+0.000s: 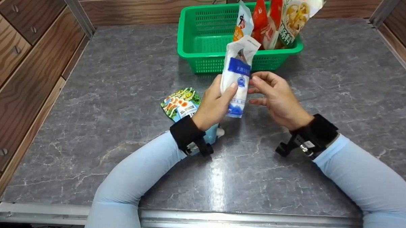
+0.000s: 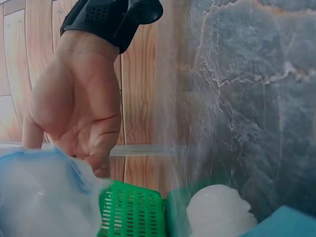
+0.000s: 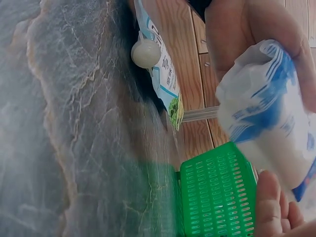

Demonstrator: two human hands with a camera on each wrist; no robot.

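Observation:
My left hand point(image 1: 212, 106) grips a white-and-blue packet point(image 1: 236, 81) with Chinese print, thumb across its front, holding it up over the table. The packet's top end overlaps the basket's near rim in the head view. My right hand point(image 1: 274, 98) is at the packet's right edge, fingers loosely bent and apart; its fingertips point(image 3: 269, 202) show close to the packet point(image 3: 271, 118) in the right wrist view. Beneath my left forearm lies a light-blue spouted pouch point(image 1: 183, 103) with a salad picture, partly hidden. Its round white cap point(image 3: 146, 53) shows in the right wrist view.
A green plastic basket point(image 1: 198, 55) stands at the back of the grey marbled table point(image 1: 98, 124). Several upright packets fill its right side, among them a red one point(image 1: 259, 18) and a white one with a food picture point(image 1: 295, 19). Wood-patterned panels point(image 1: 152, 9) border the table.

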